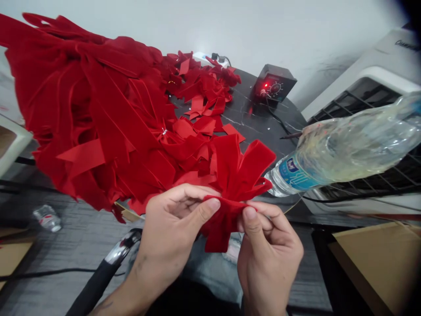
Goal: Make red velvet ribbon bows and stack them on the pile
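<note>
Floor bottle: small clear plastic bottle [48, 218], lying on the grey floor [82, 237] at nine o'clock from the held bow.
Bow heap: red velvet bows and ribbons [98, 109], massed from nine to twelve o'clock, probably piled there for easy reach; they cover much of the dark marbled table [250, 120] and crowd the left side.
Left hand: the left hand [174, 224], at eight o'clock, pinching one end of the bow's cross band between thumb and fingers.
Held bow: red velvet bow [232, 188], between the hands before the table's edge, loops toward one o'clock, tails toward seven.
Right hand: the right hand [266, 250], at five o'clock, pinching the band's other end; the two-ended grip likely holds it flat.
Dial box: black control box [276, 85], red light on, at one o'clock.
Water bottle: large clear bottle [345, 149], toward three o'clock, just beside the loops, limiting room there.
</note>
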Available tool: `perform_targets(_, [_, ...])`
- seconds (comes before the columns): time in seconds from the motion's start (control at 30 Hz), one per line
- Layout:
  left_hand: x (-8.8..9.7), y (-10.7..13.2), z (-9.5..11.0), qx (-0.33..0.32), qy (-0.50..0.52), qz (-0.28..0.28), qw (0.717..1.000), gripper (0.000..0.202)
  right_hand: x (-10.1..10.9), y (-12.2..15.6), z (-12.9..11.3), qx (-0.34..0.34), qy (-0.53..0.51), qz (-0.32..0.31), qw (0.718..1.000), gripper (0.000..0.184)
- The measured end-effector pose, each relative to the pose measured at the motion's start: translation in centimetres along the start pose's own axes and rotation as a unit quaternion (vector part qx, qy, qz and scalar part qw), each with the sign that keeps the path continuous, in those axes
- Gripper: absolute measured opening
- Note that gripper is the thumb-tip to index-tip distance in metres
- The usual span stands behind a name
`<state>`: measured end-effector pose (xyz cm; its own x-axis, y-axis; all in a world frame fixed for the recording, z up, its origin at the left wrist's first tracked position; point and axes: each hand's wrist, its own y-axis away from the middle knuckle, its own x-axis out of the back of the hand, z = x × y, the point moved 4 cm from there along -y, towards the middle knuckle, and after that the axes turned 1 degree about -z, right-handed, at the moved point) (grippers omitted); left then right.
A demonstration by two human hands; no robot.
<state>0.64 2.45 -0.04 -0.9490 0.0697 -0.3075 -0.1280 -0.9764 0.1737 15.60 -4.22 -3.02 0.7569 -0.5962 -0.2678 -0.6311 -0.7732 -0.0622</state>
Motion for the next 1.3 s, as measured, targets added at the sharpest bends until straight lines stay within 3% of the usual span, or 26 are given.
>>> perform_targets(0.2, [-0.3,0.2,0.9,-0.03,-0.077,0.015,0.996,0.013,-0.2,0.1,-0.2,0.009,0.002,0.007,1.0,0.009])
perform_targets(0.53, [0.0,0.0,1.5,-0.031,-0.086,0.021,0.996,0.012,-0.4,0.2,0.2,0.0,-0.018,-0.009,1.0,0.006])
perform_targets(0.63, [0.0,0.4,1.6,-0.118,-0.156,0.043,0.98,0.013,-0.8,0.4,0.5,-0.003,-0.017,-0.006,1.0,0.006])
perform_targets(0.73, [-0.2,1.4,1.8,-0.241,-0.251,0.071,0.935,0.016,-1.0,0.6,0.8,-0.012,-0.008,0.006,1.0,0.01])
perform_targets(0.8, [-0.2,1.7,1.8,-0.261,-0.271,0.084,0.923,0.018,-1.0,0.6,1.0,-0.029,-0.001,0.015,0.999,0.014])
perform_targets(0.9, [0.4,1.2,1.4,-0.176,-0.192,0.067,0.963,0.017,-1.1,0.5,1.1,-0.042,-0.011,0.017,0.999,0.016])
perform_targets(1.0, [0.8,0.4,0.5,-0.066,-0.067,0.0,0.996,0.014,-1.3,0.3,0.9,-0.046,-0.041,0.004,0.998,0.015])
perform_targets(1.2, [0.5,-0.4,-1.7,0.055,0.081,-0.039,0.994,0.025,-0.8,0.0,1.3,-0.07,-0.034,-0.004,0.997,0.016])
perform_targets(1.3, [-0.2,-0.6,-2.3,0.082,0.131,-0.05,0.987,0.031,-0.5,-0.5,1.7,-0.042,-0.009,-0.023,0.999,0.015])
